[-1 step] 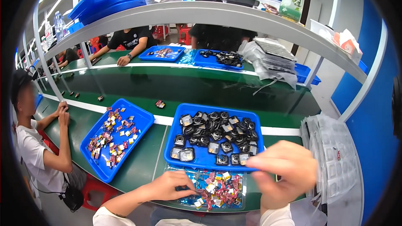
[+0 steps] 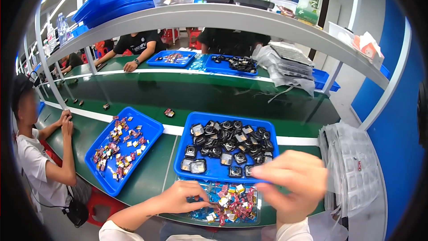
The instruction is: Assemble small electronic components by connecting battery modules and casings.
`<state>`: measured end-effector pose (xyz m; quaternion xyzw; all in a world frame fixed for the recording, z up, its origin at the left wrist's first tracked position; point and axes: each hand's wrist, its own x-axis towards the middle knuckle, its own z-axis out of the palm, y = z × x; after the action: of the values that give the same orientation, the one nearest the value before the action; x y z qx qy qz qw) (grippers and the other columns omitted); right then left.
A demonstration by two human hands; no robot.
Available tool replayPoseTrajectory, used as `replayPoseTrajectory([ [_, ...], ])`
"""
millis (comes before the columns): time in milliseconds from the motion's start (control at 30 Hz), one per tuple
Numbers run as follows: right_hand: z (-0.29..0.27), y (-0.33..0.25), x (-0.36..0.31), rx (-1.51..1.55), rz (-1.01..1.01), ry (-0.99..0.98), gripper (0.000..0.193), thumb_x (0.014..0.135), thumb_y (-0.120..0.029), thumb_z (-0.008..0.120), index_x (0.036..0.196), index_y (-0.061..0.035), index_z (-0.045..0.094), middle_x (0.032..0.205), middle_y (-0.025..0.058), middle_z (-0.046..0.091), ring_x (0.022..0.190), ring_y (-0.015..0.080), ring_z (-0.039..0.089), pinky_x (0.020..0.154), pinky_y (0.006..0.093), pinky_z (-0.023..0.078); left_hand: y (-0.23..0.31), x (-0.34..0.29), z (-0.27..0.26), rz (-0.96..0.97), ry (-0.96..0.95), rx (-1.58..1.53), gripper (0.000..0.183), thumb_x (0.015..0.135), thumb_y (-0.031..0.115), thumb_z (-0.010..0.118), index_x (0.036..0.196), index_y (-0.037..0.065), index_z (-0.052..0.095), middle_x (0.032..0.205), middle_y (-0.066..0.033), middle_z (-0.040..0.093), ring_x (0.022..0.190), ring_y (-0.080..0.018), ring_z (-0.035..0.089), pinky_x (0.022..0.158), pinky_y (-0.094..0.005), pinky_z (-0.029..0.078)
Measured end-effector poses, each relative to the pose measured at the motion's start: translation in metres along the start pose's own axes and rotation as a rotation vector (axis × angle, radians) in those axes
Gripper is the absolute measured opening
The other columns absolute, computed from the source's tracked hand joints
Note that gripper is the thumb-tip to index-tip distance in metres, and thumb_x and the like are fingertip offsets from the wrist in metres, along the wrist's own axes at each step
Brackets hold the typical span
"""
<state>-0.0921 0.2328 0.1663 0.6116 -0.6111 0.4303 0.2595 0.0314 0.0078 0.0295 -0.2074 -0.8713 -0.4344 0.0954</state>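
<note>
At the lower centre of the frame, your left hand (image 2: 185, 197) reaches into a heap of small parts (image 2: 236, 203), pink, yellow and white, in a shallow clear tray; its thumb and fingertips come close together, though you can't fairly tell whether they grip a piece. Your right hand (image 2: 296, 180), blurred, has thumb and forefinger apart and hides the front right corner of a blue tray (image 2: 214, 166) holding black housings (image 2: 228, 136). Left of centre, a second blue tray (image 2: 154, 129) contains more pink-and-yellow parts. Toward the upper middle, one far tray (image 2: 178, 64) has similar parts and another (image 2: 210, 68) dark pieces. The shelf (image 2: 249, 14) cuts off the people behind it. On it, a tub's contents are indistinct, and your upper-right bottle (image 2: 310, 0) bears green printing.
</note>
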Motion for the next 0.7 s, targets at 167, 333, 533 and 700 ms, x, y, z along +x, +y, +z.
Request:
replayPoseTrajectory([
  [167,0.016,0.017,-0.002,-0.086,0.035,-0.384,0.02,0.073,-0.017,0.073,0.091,-0.0107,0.07,0.078,0.001,0.064,0.064,0.0185,0.059,0.058,0.029,0.049,0.046,0.061,-0.023,-0.007,0.235,-0.05,0.006,0.075,0.007,0.073,0.077,0.005,0.067,0.073,-0.0043,0.066,0.062,-0.0124,0.06,0.055,-0.0254,0.047],
  [333,0.015,0.019,0.001,-0.061,0.083,-0.24,0.018,0.071,-0.014,0.074,0.088,-0.0098,0.07,0.075,0.0023,0.065,0.064,0.0188,0.061,0.058,0.0297,0.05,0.063,0.085,-0.032,0.002,0.377,-0.144,0.011,0.076,0.01,0.075,0.079,0.003,0.067,0.071,-0.0036,0.066,0.059,-0.0071,0.056,0.053,-0.0218,0.044],
  [533,0.01,0.022,0.004,-0.033,0.112,-0.116,0.019,0.068,-0.002,0.074,0.087,-0.0051,0.069,0.077,0.0071,0.067,0.071,0.0223,0.065,0.057,0.0285,0.051,0.054,0.091,-0.04,-0.004,0.308,-0.362,0.009,0.08,0.01,0.073,0.083,0.002,0.069,0.074,-0.0025,0.067,0.061,-0.0033,0.055,0.054,-0.0201,0.043],
  [700,0.021,0.032,0.007,0.086,0.138,-0.121,0.024,0.068,0.001,0.073,0.091,-0.0052,0.07,0.077,0.0085,0.066,0.069,0.0215,0.064,0.058,0.0299,0.05,0.04,0.088,-0.05,-0.097,0.242,-0.712,0.011,0.082,0.009,0.072,0.086,0.0,0.068,0.08,-0.0042,0.068,0.073,-0.0055,0.061,0.064,-0.0191,0.048],
])
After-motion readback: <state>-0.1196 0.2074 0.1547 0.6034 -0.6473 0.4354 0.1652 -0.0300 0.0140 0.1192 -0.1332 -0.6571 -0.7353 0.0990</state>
